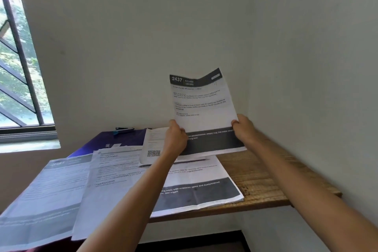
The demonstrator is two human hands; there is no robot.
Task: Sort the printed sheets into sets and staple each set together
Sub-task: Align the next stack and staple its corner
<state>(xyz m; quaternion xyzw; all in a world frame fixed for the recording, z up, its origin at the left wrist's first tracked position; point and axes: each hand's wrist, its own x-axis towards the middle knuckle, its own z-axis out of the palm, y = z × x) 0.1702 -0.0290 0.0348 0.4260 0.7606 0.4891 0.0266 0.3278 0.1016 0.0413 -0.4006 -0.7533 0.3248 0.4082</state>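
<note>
Corner of a pale-walled room, a wooden table [266, 180] set into it, a barred window [18, 67] at 10 o'clock with greenery outside.

Left hand [177, 137] at the centre, fingers curled round the lower left edge of a printed sheet [202, 106]. Right hand [243, 129] at 3 o'clock of it, pinching the lower right edge of the same sheet, thumb on the printed face. Sheet held up between the hands, nearly upright, facing the camera, creased down the middle. Dark band across its head with the number 2437, a second dark band across its foot. Lower edge just above the papers on the table; touching them or not, cannot tell.

At 6 o'clock below the hands, a large sheet [194, 190] lying flat with a dark band near the table's front edge. Just beside the left hand at 8 o'clock, a smaller sheet with a QR code [153, 145], resting on the large one. Further out at 8 o'clock, a creased text sheet [114, 180], overlapping the large sheet and reaching past the table's front edge. Beyond that, a grey-headed sheet [51, 190], partly tucked under the creased one.

At 9 o'clock, a purple cover [114, 141] under the papers. On its far edge by the wall, at 10 o'clock of the left hand and well apart from it, a small black-and-blue object [123, 130], too small to identify.
</note>
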